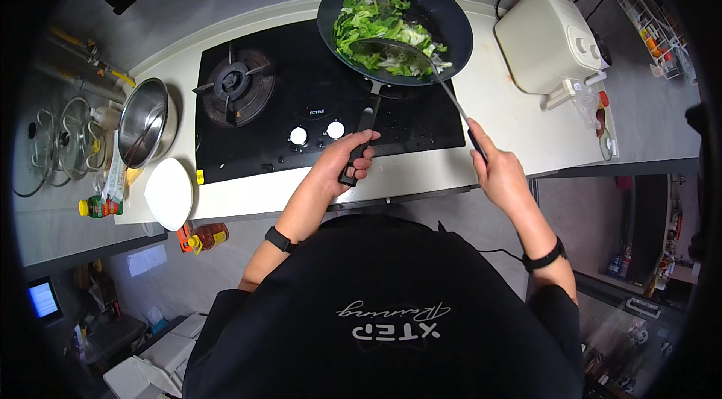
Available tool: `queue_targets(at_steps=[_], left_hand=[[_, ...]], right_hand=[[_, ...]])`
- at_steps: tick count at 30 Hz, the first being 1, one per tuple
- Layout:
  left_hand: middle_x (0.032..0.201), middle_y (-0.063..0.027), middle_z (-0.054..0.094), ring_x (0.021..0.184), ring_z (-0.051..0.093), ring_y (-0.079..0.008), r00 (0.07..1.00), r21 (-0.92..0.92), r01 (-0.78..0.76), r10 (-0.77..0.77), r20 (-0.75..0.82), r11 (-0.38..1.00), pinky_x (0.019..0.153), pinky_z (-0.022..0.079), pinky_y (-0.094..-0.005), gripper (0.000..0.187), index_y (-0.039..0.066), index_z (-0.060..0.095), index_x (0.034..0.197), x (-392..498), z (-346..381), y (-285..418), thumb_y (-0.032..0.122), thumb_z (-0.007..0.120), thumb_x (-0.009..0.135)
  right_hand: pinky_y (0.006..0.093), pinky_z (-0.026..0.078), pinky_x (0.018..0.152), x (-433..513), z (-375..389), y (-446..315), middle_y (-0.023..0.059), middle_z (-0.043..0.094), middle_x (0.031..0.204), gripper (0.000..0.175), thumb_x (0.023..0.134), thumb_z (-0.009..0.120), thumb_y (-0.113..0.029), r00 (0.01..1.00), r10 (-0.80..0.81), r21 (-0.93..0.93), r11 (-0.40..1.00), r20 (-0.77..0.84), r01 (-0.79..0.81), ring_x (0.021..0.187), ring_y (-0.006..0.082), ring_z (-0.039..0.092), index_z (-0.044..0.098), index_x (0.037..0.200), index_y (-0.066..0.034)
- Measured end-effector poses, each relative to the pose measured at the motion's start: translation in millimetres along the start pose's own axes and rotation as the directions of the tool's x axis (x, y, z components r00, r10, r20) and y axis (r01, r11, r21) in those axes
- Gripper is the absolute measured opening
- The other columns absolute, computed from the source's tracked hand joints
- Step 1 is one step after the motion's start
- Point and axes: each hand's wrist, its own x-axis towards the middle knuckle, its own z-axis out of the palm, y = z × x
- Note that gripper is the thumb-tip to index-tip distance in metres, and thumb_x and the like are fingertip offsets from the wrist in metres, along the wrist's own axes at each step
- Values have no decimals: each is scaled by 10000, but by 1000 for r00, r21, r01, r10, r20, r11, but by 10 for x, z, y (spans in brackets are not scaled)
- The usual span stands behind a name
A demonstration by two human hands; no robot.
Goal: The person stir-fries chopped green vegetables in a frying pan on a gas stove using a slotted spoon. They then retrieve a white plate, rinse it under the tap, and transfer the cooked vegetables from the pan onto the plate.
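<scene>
My left hand grips the black handle of a dark wok, which sits over the right side of the gas hob. Chopped green leafy vegetables with pale stem pieces lie in the wok, mostly on its left and near side. In my right hand is the black grip of a perforated metal skimmer. Its round head rests among the greens, inside the wok's near rim. The burner beneath the wok is mostly hidden.
Left of the wok is a bare burner with a pan support. A steel bowl with chopsticks and a white dish stand at the counter's left end. On the right are a cream countertop appliance and a wire rack.
</scene>
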Motion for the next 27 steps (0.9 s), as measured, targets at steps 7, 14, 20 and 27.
queue_targets(at_steps=[7, 14, 20, 27], left_hand=[[726, 12, 508, 496, 405, -35, 1000, 8, -9, 9, -4, 1000, 405, 310, -184, 281, 55, 566, 1134, -21, 8, 3, 266, 601, 952], [725, 8, 515, 521, 432, -39, 999, -5, -22, 22, 37, 1000, 417, 330, -183, 265, 59, 563, 1085, -2, -35, -13, 263, 631, 930], [726, 9, 521, 521, 436, -38, 999, -12, -18, 19, 45, 1000, 415, 332, -177, 265, 59, 567, 1084, 1, -36, -15, 263, 634, 929], [730, 7, 525, 520, 440, -39, 998, -12, -27, 28, 49, 1000, 418, 338, -180, 256, 62, 578, 1071, 14, -46, -17, 264, 640, 926]], right_hand=[[447, 509, 622, 238, 55, 168, 198, 625, 665, 524, 938, 568, -184, 989, -27, -3, 1000, -146, 27, 630, 390, 633, 430, 1438, -261], [400, 513, 773, 717, -35, 412, 245, 672, 974, 474, 943, 557, -194, 934, -8, 142, 988, -358, 63, 854, 392, 671, 469, 1408, -164], [355, 507, 820, 1566, 171, 449, 202, 693, 1058, 535, 906, 594, -233, 943, 327, 467, 824, 70, -320, 892, 280, 681, 462, 1415, -134], [433, 518, 767, 1376, 66, 176, 213, 690, 878, 537, 907, 582, -175, 982, -190, 94, 978, 4, 189, 799, 400, 655, 436, 1424, -195]])
